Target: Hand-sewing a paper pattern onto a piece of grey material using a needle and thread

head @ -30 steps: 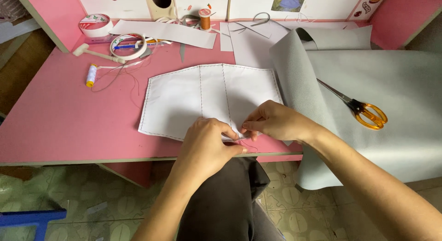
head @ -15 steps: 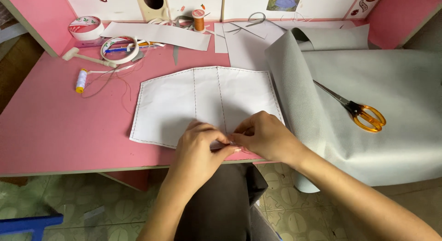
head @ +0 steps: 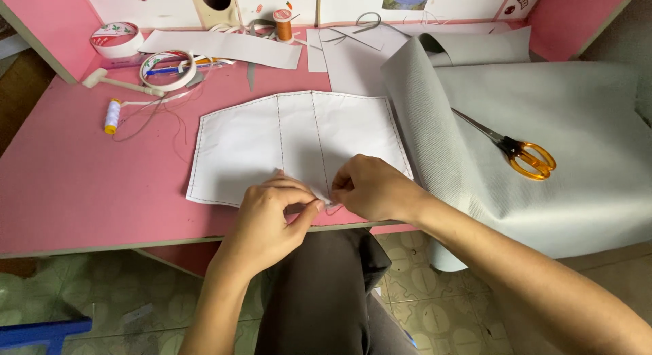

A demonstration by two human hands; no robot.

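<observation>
From the head view: lying flat on the pink table [head: 75, 185], stitched white fabric panel [head: 272, 144], its near edge at the table's front rim; pinching at that near edge, left hand [head: 268, 216], fingers narrowed, thumb meeting forefinger on the cloth; pressing just beside it on the same edge, right hand [head: 370, 189], fingers curled close together; resting right of the panel on grey fabric [head: 584, 138], orange-handled scissors [head: 516, 151]; sitting left of the panel, yellow-tipped thread spool [head: 112, 116]
</observation>
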